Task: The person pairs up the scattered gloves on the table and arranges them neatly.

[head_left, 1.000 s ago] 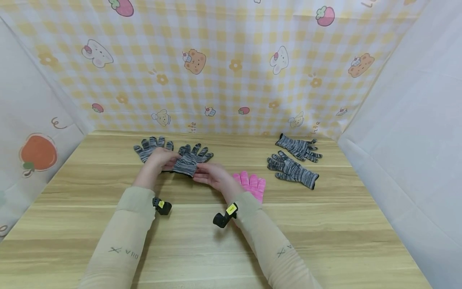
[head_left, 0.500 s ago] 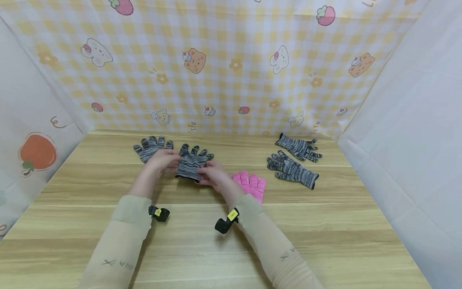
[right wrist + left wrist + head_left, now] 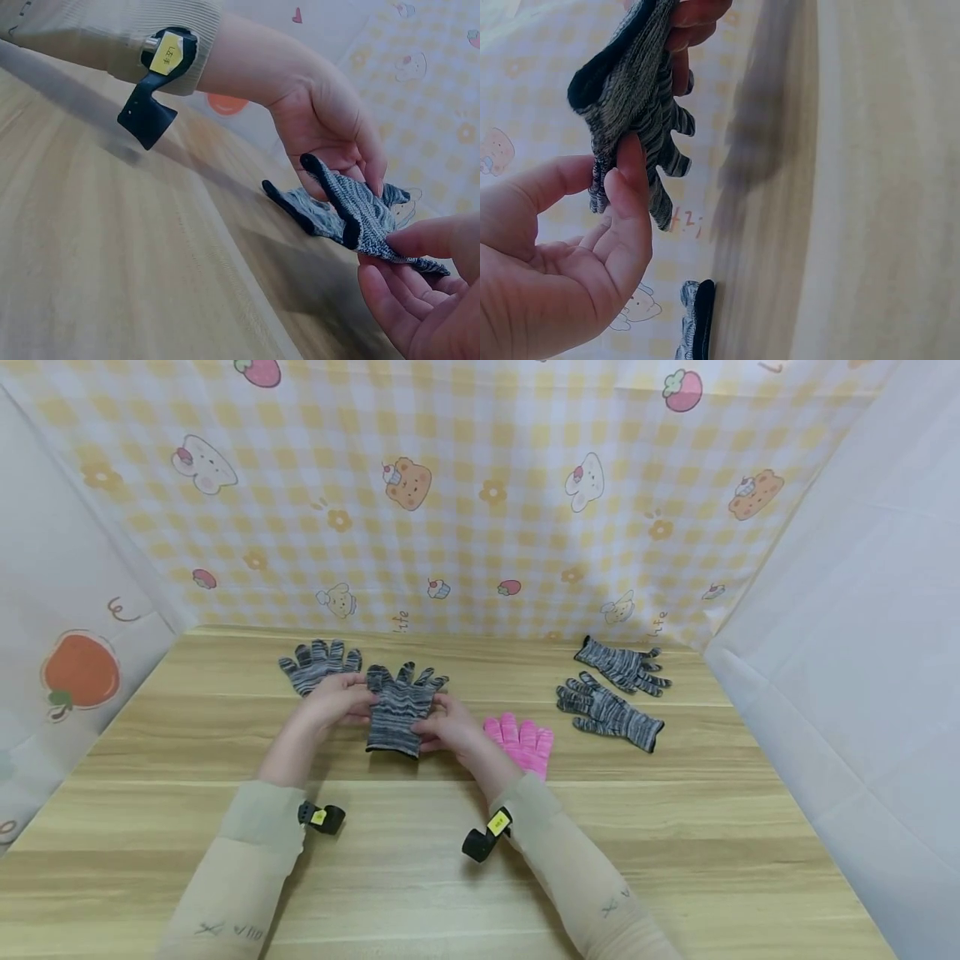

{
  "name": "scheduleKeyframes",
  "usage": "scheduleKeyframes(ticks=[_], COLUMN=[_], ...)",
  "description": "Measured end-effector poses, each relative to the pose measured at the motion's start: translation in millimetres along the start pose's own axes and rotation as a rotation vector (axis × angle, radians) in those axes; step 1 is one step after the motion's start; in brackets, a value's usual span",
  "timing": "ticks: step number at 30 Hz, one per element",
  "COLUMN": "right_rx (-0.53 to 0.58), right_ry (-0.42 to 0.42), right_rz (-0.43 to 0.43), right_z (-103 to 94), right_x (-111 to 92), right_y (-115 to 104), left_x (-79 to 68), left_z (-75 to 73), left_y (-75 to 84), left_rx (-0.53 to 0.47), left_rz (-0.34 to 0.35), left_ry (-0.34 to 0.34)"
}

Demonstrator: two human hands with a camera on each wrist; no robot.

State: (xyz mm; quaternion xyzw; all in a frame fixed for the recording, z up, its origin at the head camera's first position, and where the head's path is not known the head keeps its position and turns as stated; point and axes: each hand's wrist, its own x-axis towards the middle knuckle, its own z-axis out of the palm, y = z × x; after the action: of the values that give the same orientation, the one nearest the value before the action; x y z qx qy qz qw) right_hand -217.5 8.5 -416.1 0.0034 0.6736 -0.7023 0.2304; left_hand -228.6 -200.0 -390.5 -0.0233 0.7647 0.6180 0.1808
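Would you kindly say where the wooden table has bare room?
The table is bare right of the beige right sleeve, in front of two grey knit gloves, and left of the beige left sleeve. Crowded far middle: left hand and right hand hold another grey glove near a pink glove.

We see two long, cream-beige sleeves in the head view, the left sleeve (image 3: 232,868) toward eight o'clock and the right sleeve (image 3: 581,864) toward five. Each ends in a slightly greyer band; we find the left cuff (image 3: 264,810) finely ribbed in the right wrist view, and the right cuff (image 3: 529,803) matches its tone. Dark markings dot both sleeves, an X-like sign among them. At the left cuff's three o'clock we see a black left camera (image 3: 332,820), at the right cuff's eight o'clock a black right camera (image 3: 477,845), both yellow-labelled.
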Motion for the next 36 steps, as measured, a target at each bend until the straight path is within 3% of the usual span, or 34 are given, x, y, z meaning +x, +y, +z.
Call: scheduleKeyframes(ticks=[11,23,36], right_rx=[-0.075,-0.145,-0.146], right_ry=[-0.009,-0.039,-0.071], right_rz=[-0.029,-0.063,-0.057], right_z=[-2.4,-4.2,-5.0], right_x=[-17,-36,-55], right_y=[3,10,15], left_x=[-13.9,-25.4,-36.3], left_z=[1.1,4.5,6.5], left_y=[-4.5,-8.0,-7.7], left_rx=[-0.017,0.065,0.180], left_rz=[-0.058,0.077,0.136], left_ry=[-0.024,-0.065,-0.087])
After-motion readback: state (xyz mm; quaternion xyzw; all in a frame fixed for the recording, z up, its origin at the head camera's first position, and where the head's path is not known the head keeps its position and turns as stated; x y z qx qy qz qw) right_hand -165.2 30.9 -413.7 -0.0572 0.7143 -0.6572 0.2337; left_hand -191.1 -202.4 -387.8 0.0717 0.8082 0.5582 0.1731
